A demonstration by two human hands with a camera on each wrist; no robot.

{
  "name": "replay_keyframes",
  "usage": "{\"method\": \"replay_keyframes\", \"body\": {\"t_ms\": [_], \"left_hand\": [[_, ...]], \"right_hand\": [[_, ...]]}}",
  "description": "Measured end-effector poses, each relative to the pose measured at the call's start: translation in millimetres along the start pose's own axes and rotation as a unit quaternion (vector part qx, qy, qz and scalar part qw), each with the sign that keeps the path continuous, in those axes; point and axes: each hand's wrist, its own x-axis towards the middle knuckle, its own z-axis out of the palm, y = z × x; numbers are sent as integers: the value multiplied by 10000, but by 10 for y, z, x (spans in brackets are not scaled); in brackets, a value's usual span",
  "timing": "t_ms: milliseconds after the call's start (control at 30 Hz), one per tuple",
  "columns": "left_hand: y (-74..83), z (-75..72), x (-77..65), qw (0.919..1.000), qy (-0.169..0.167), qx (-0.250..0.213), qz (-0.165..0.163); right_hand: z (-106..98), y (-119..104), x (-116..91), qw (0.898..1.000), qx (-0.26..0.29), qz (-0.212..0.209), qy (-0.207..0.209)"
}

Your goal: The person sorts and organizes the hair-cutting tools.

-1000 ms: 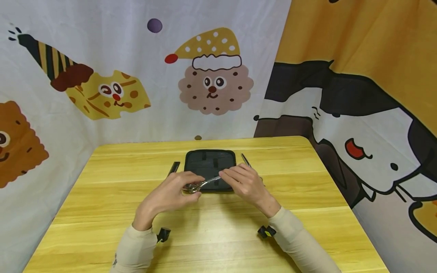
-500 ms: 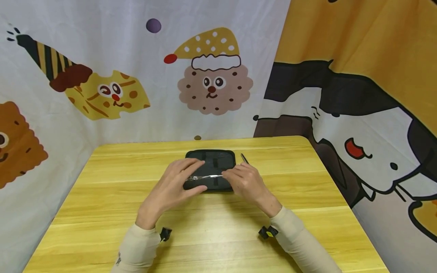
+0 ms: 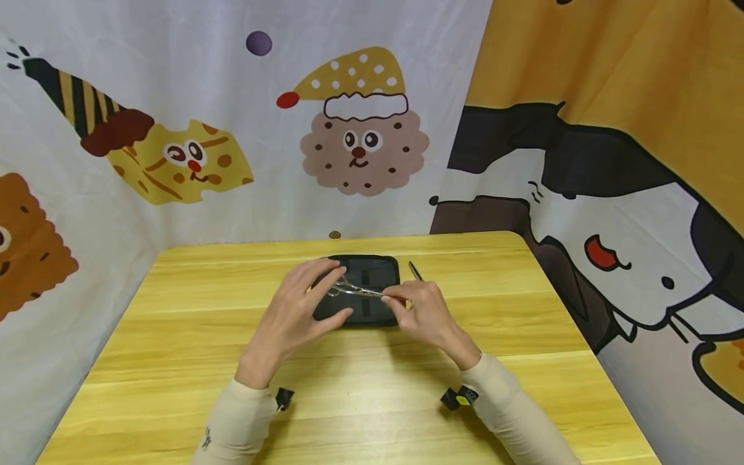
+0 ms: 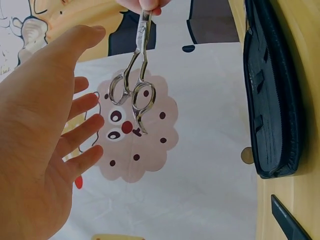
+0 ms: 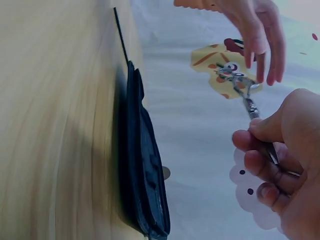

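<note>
My right hand [image 3: 427,313] pinches silver scissors [image 3: 354,289] by the blades, thumb against fingertips. In the right wrist view a blade tip [image 5: 272,152] shows past the fingers. The two finger rings [image 4: 144,97] of the scissors point toward my left hand [image 3: 290,320], one ring with a small curved finger rest. That left hand is spread, thumb and fingers apart, close around the ring end without closing on it. Below the hands, toward the far side, lies a black zip case [image 3: 380,274] with elastic loops inside.
Right of the case lies a slim metal tool [image 3: 415,271], partly hidden by my right hand. A flat black strip [image 4: 289,220], like a comb, lies by the case in the left wrist view. A printed cloth [image 3: 221,213] hangs behind the wooden table [image 3: 360,400].
The left fingers have loosened from the scissors' ring end and spread apart. The scissors have turned so their rings sit higher in view, still held by the right hand.
</note>
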Motion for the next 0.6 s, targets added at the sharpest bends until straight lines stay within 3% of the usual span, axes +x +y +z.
{"method": "replay_keyframes", "body": {"t_ms": [133,333,600], "left_hand": [[12,32,-1,10000,-62,47,3],[4,65,-17,9998,-130,137,1],[-3,145,-23,9997,-127,180,101]], "right_hand": [[-32,-27,-1,9959,530,703,-205],[-79,-65,12,9797,1164,1586,-395],[-128,-104,22,9624,1622,2107,-549]]}}
